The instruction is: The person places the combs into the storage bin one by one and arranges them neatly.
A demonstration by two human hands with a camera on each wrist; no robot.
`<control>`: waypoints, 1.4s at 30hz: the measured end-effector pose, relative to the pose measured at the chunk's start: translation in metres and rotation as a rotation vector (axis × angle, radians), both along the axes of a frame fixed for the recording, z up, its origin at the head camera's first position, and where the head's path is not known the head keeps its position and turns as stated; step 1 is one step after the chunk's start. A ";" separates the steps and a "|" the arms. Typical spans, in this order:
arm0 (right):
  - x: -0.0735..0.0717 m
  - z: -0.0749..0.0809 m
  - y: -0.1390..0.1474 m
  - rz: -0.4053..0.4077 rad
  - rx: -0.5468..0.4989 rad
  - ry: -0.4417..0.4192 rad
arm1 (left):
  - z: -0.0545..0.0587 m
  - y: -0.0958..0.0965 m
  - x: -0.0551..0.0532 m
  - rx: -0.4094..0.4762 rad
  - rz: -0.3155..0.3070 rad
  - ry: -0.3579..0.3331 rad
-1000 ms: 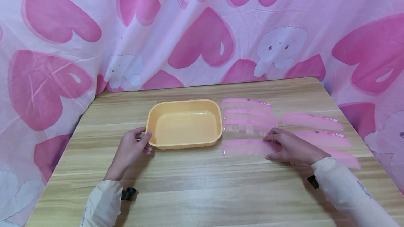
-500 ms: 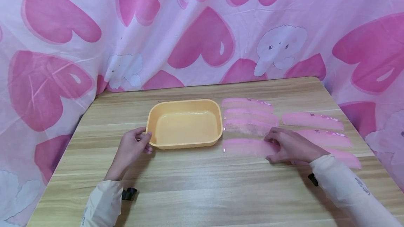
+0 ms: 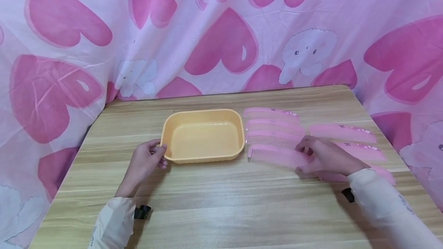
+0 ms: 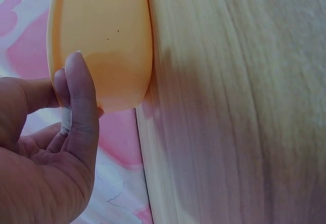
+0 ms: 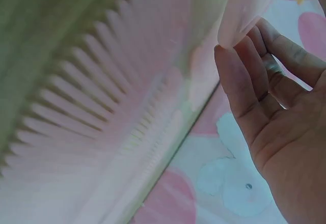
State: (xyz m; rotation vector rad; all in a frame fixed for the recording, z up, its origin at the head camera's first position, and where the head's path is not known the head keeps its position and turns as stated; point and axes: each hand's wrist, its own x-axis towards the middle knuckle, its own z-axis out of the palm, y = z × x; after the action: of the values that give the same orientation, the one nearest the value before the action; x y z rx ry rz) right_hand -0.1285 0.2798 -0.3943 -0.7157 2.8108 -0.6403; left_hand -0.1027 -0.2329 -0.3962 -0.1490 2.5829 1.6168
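Note:
A shallow yellow plastic basin [image 3: 204, 160] stands on the table, nothing inside it. My left hand [image 3: 147, 164] pinches its left rim, thumb on the inner side and fingers outside; the left wrist view shows the fingers against the basin's outer wall [image 4: 117, 46]. With my right hand [image 3: 325, 158] I pinch a pink comb [image 3: 273, 155] by its right end, its teeth facing toward me and its left end tipped up slightly off the table. In the right wrist view the held comb [image 5: 244, 10] sits between thumb and fingertips, with the thumb mostly hidden.
Three more pink combs lie in a column behind the held one, the nearest comb [image 3: 273, 138] close to it. Another three, including a far-right comb [image 3: 342, 131], lie to the right, partly under my right arm. A heart-patterned curtain [image 3: 221, 41] hangs behind the wooden table [image 3: 207, 203].
My right hand has lifted the front comb, which was flat on the table, and shifted slightly right and away from me. The left hand and basin stay where they were.

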 end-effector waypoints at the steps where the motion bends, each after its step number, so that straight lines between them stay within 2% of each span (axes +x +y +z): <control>1: -0.001 0.003 0.000 0.000 -0.003 0.007 | 0.000 0.000 0.000 0.000 0.001 0.000; 13: -0.019 0.033 -0.017 0.044 -0.023 0.082 | -0.001 0.001 0.000 0.022 0.019 -0.006; 20: -0.040 0.046 -0.046 0.075 -0.036 0.036 | 0.000 0.001 0.000 0.024 0.019 -0.015; 25: -0.056 0.050 -0.072 0.123 -0.019 0.054 | 0.000 0.001 -0.001 0.031 0.024 -0.026; 30: -0.070 0.054 -0.098 0.154 -0.051 0.022 | 0.000 0.001 -0.001 0.018 0.027 -0.026; 35: -0.080 0.058 -0.124 0.208 -0.075 0.018 | 0.000 0.002 -0.001 0.027 0.026 -0.030; 42: -0.091 0.057 -0.157 0.280 -0.034 0.041 | 0.000 0.002 -0.002 0.019 0.034 -0.045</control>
State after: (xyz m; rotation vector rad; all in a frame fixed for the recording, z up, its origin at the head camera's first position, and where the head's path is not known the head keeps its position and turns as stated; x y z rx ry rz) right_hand -0.2193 0.1233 -0.3372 -1.1150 2.6678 -0.6293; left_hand -0.1046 -0.2307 -0.3958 -0.2266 2.5447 1.6294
